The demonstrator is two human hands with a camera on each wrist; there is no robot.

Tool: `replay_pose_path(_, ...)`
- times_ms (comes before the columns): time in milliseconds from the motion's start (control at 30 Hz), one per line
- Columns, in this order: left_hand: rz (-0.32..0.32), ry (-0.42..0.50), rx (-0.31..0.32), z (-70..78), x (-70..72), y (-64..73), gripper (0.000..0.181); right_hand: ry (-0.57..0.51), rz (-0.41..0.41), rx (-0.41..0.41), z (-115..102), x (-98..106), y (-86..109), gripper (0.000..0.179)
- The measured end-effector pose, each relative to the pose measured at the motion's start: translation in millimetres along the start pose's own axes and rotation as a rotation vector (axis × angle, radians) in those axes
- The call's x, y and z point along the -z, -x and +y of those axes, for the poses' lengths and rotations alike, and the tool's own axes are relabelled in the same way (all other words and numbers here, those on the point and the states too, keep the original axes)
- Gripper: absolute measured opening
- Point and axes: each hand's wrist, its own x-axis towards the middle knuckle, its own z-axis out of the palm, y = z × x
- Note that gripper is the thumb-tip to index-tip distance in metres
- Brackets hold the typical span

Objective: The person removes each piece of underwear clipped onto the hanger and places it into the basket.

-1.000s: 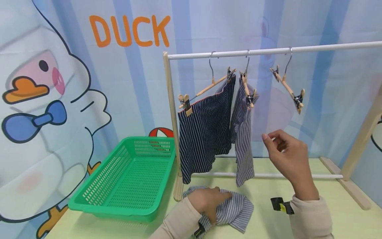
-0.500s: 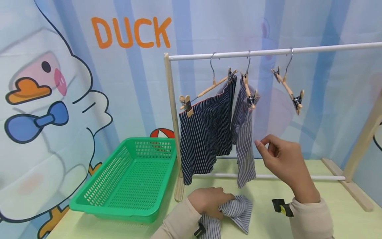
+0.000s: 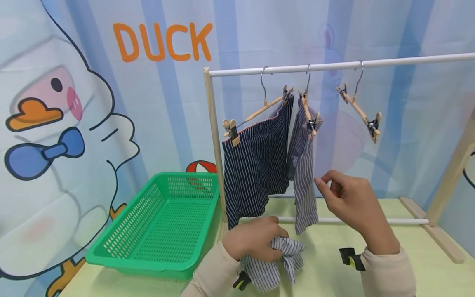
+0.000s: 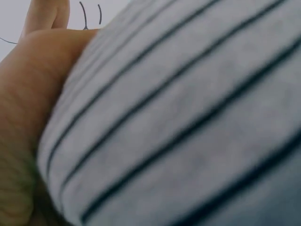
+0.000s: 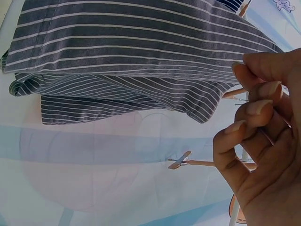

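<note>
The left hand [image 3: 256, 239] grips a grey-and-white striped cloth [image 3: 261, 274], its fingers bent round the bunched fabric low in front of the rack; whether the cloth's lower edge touches the pale yellow desk [image 3: 323, 268] I cannot tell. The right hand [image 3: 349, 202] is raised, fingers loosely bent and thumb near the index finger, just beside a hanging striped garment [image 3: 306, 189]; contact between them is unclear. That garment is clipped to the middle hanger [image 3: 306, 109] on the white rail [image 3: 408, 62]. To its left, dark pinstriped shorts [image 3: 256, 165] hang from clips at both ends of the left hanger [image 3: 259, 110], and to its right a bare hanger [image 3: 358, 108] slants. A green basket [image 3: 163, 269] stands on the desk beside the rack's left post [image 3: 212, 107].
</note>
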Motion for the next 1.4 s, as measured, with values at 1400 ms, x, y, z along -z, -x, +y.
replay_pose_path(1400,0.348,0.110,0.043,-4.4,43.9,34.3,0.010,0.013,-0.044,0.002,-1,8,0.8,0.013)
